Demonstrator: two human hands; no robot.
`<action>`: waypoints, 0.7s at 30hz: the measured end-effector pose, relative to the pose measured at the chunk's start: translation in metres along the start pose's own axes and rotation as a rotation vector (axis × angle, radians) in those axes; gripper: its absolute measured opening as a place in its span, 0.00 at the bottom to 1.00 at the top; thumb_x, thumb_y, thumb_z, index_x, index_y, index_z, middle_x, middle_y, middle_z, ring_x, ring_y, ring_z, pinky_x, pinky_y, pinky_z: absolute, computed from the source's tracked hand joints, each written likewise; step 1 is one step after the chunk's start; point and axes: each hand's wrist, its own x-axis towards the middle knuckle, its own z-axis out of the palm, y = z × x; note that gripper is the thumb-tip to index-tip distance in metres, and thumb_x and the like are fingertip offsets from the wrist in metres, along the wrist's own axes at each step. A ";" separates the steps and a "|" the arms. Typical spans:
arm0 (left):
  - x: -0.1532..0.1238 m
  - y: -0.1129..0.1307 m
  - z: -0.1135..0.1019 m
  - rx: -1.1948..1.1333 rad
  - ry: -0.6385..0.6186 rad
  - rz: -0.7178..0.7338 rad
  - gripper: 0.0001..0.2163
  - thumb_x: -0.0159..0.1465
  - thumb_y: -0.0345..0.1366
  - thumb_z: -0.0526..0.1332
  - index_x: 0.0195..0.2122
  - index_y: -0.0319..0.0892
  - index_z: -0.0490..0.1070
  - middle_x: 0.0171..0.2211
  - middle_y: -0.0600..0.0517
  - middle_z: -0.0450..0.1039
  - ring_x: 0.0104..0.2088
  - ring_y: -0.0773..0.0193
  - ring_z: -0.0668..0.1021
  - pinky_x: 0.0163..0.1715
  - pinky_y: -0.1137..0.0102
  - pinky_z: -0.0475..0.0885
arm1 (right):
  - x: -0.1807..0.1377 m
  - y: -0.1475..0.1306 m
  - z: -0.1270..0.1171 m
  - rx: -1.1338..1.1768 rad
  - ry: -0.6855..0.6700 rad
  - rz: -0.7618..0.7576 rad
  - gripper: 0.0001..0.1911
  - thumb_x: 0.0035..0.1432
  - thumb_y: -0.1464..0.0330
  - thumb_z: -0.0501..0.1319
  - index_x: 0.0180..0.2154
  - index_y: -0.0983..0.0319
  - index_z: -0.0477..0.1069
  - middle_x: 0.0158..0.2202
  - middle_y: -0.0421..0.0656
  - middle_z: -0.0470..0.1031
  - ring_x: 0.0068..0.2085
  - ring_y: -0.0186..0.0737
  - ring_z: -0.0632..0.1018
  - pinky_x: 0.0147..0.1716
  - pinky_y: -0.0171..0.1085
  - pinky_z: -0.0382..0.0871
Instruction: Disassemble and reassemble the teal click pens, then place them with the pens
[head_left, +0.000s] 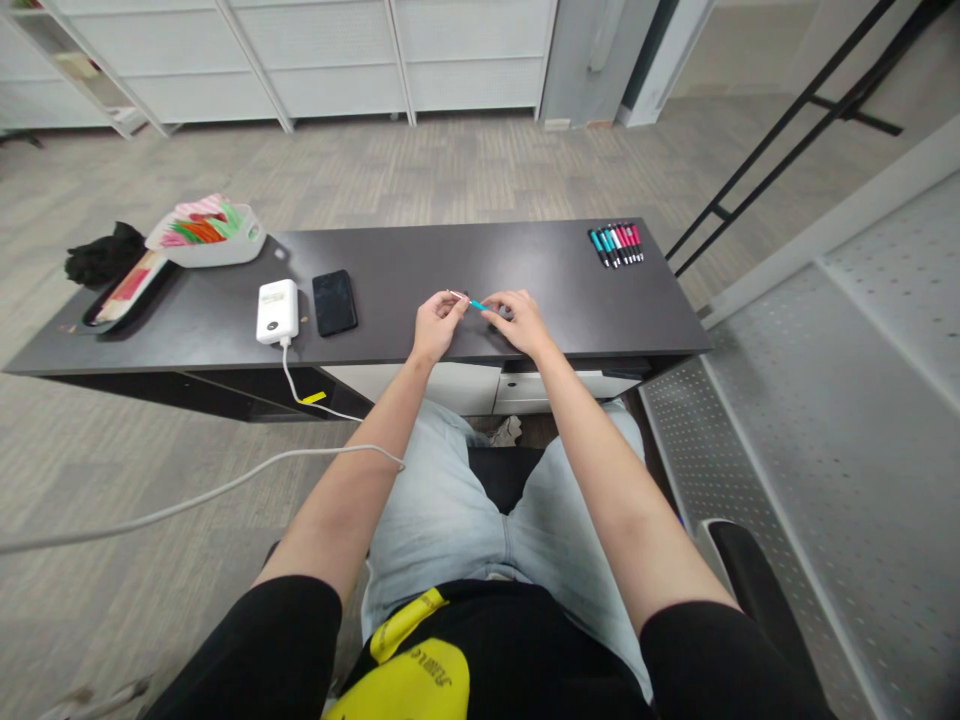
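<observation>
Right now both hands, left hand (pixel 435 322) and right hand (pixel 519 320), pinch one teal pen (pixel 475 304), well left of the finished-looking pen row (pixel 616 244).

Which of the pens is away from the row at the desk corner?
The teal pen held between the left hand and right hand; the others lie in the pen row.

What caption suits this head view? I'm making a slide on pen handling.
Both hands, left hand and right hand, hold a teal pen over a dark desk.
</observation>
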 end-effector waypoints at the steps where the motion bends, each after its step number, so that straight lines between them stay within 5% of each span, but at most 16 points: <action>1: 0.000 -0.001 0.000 0.005 -0.011 -0.001 0.07 0.65 0.34 0.79 0.33 0.52 0.83 0.36 0.52 0.88 0.34 0.58 0.85 0.41 0.61 0.83 | 0.000 0.000 0.000 0.008 0.008 0.003 0.02 0.72 0.57 0.75 0.44 0.44 0.88 0.43 0.41 0.89 0.47 0.55 0.80 0.61 0.56 0.71; 10: -0.001 -0.003 0.003 0.011 -0.116 -0.042 0.08 0.61 0.38 0.82 0.35 0.52 0.84 0.36 0.52 0.89 0.37 0.54 0.89 0.45 0.59 0.84 | -0.001 -0.002 0.001 0.092 0.015 0.022 0.13 0.67 0.42 0.77 0.41 0.40 0.87 0.42 0.41 0.91 0.50 0.64 0.84 0.63 0.65 0.74; 15: 0.000 0.002 0.003 -0.038 -0.007 -0.005 0.13 0.68 0.44 0.79 0.37 0.54 0.75 0.40 0.50 0.91 0.48 0.51 0.92 0.55 0.56 0.86 | -0.003 -0.005 0.002 0.123 0.019 0.035 0.15 0.65 0.41 0.76 0.44 0.40 0.86 0.43 0.40 0.91 0.48 0.61 0.84 0.64 0.62 0.76; 21: -0.001 0.004 -0.001 -0.056 0.074 -0.008 0.09 0.69 0.38 0.77 0.40 0.54 0.77 0.34 0.54 0.87 0.39 0.55 0.89 0.51 0.57 0.86 | -0.002 -0.001 0.005 0.185 0.078 0.055 0.14 0.66 0.43 0.73 0.44 0.42 0.85 0.39 0.41 0.88 0.42 0.56 0.82 0.53 0.58 0.79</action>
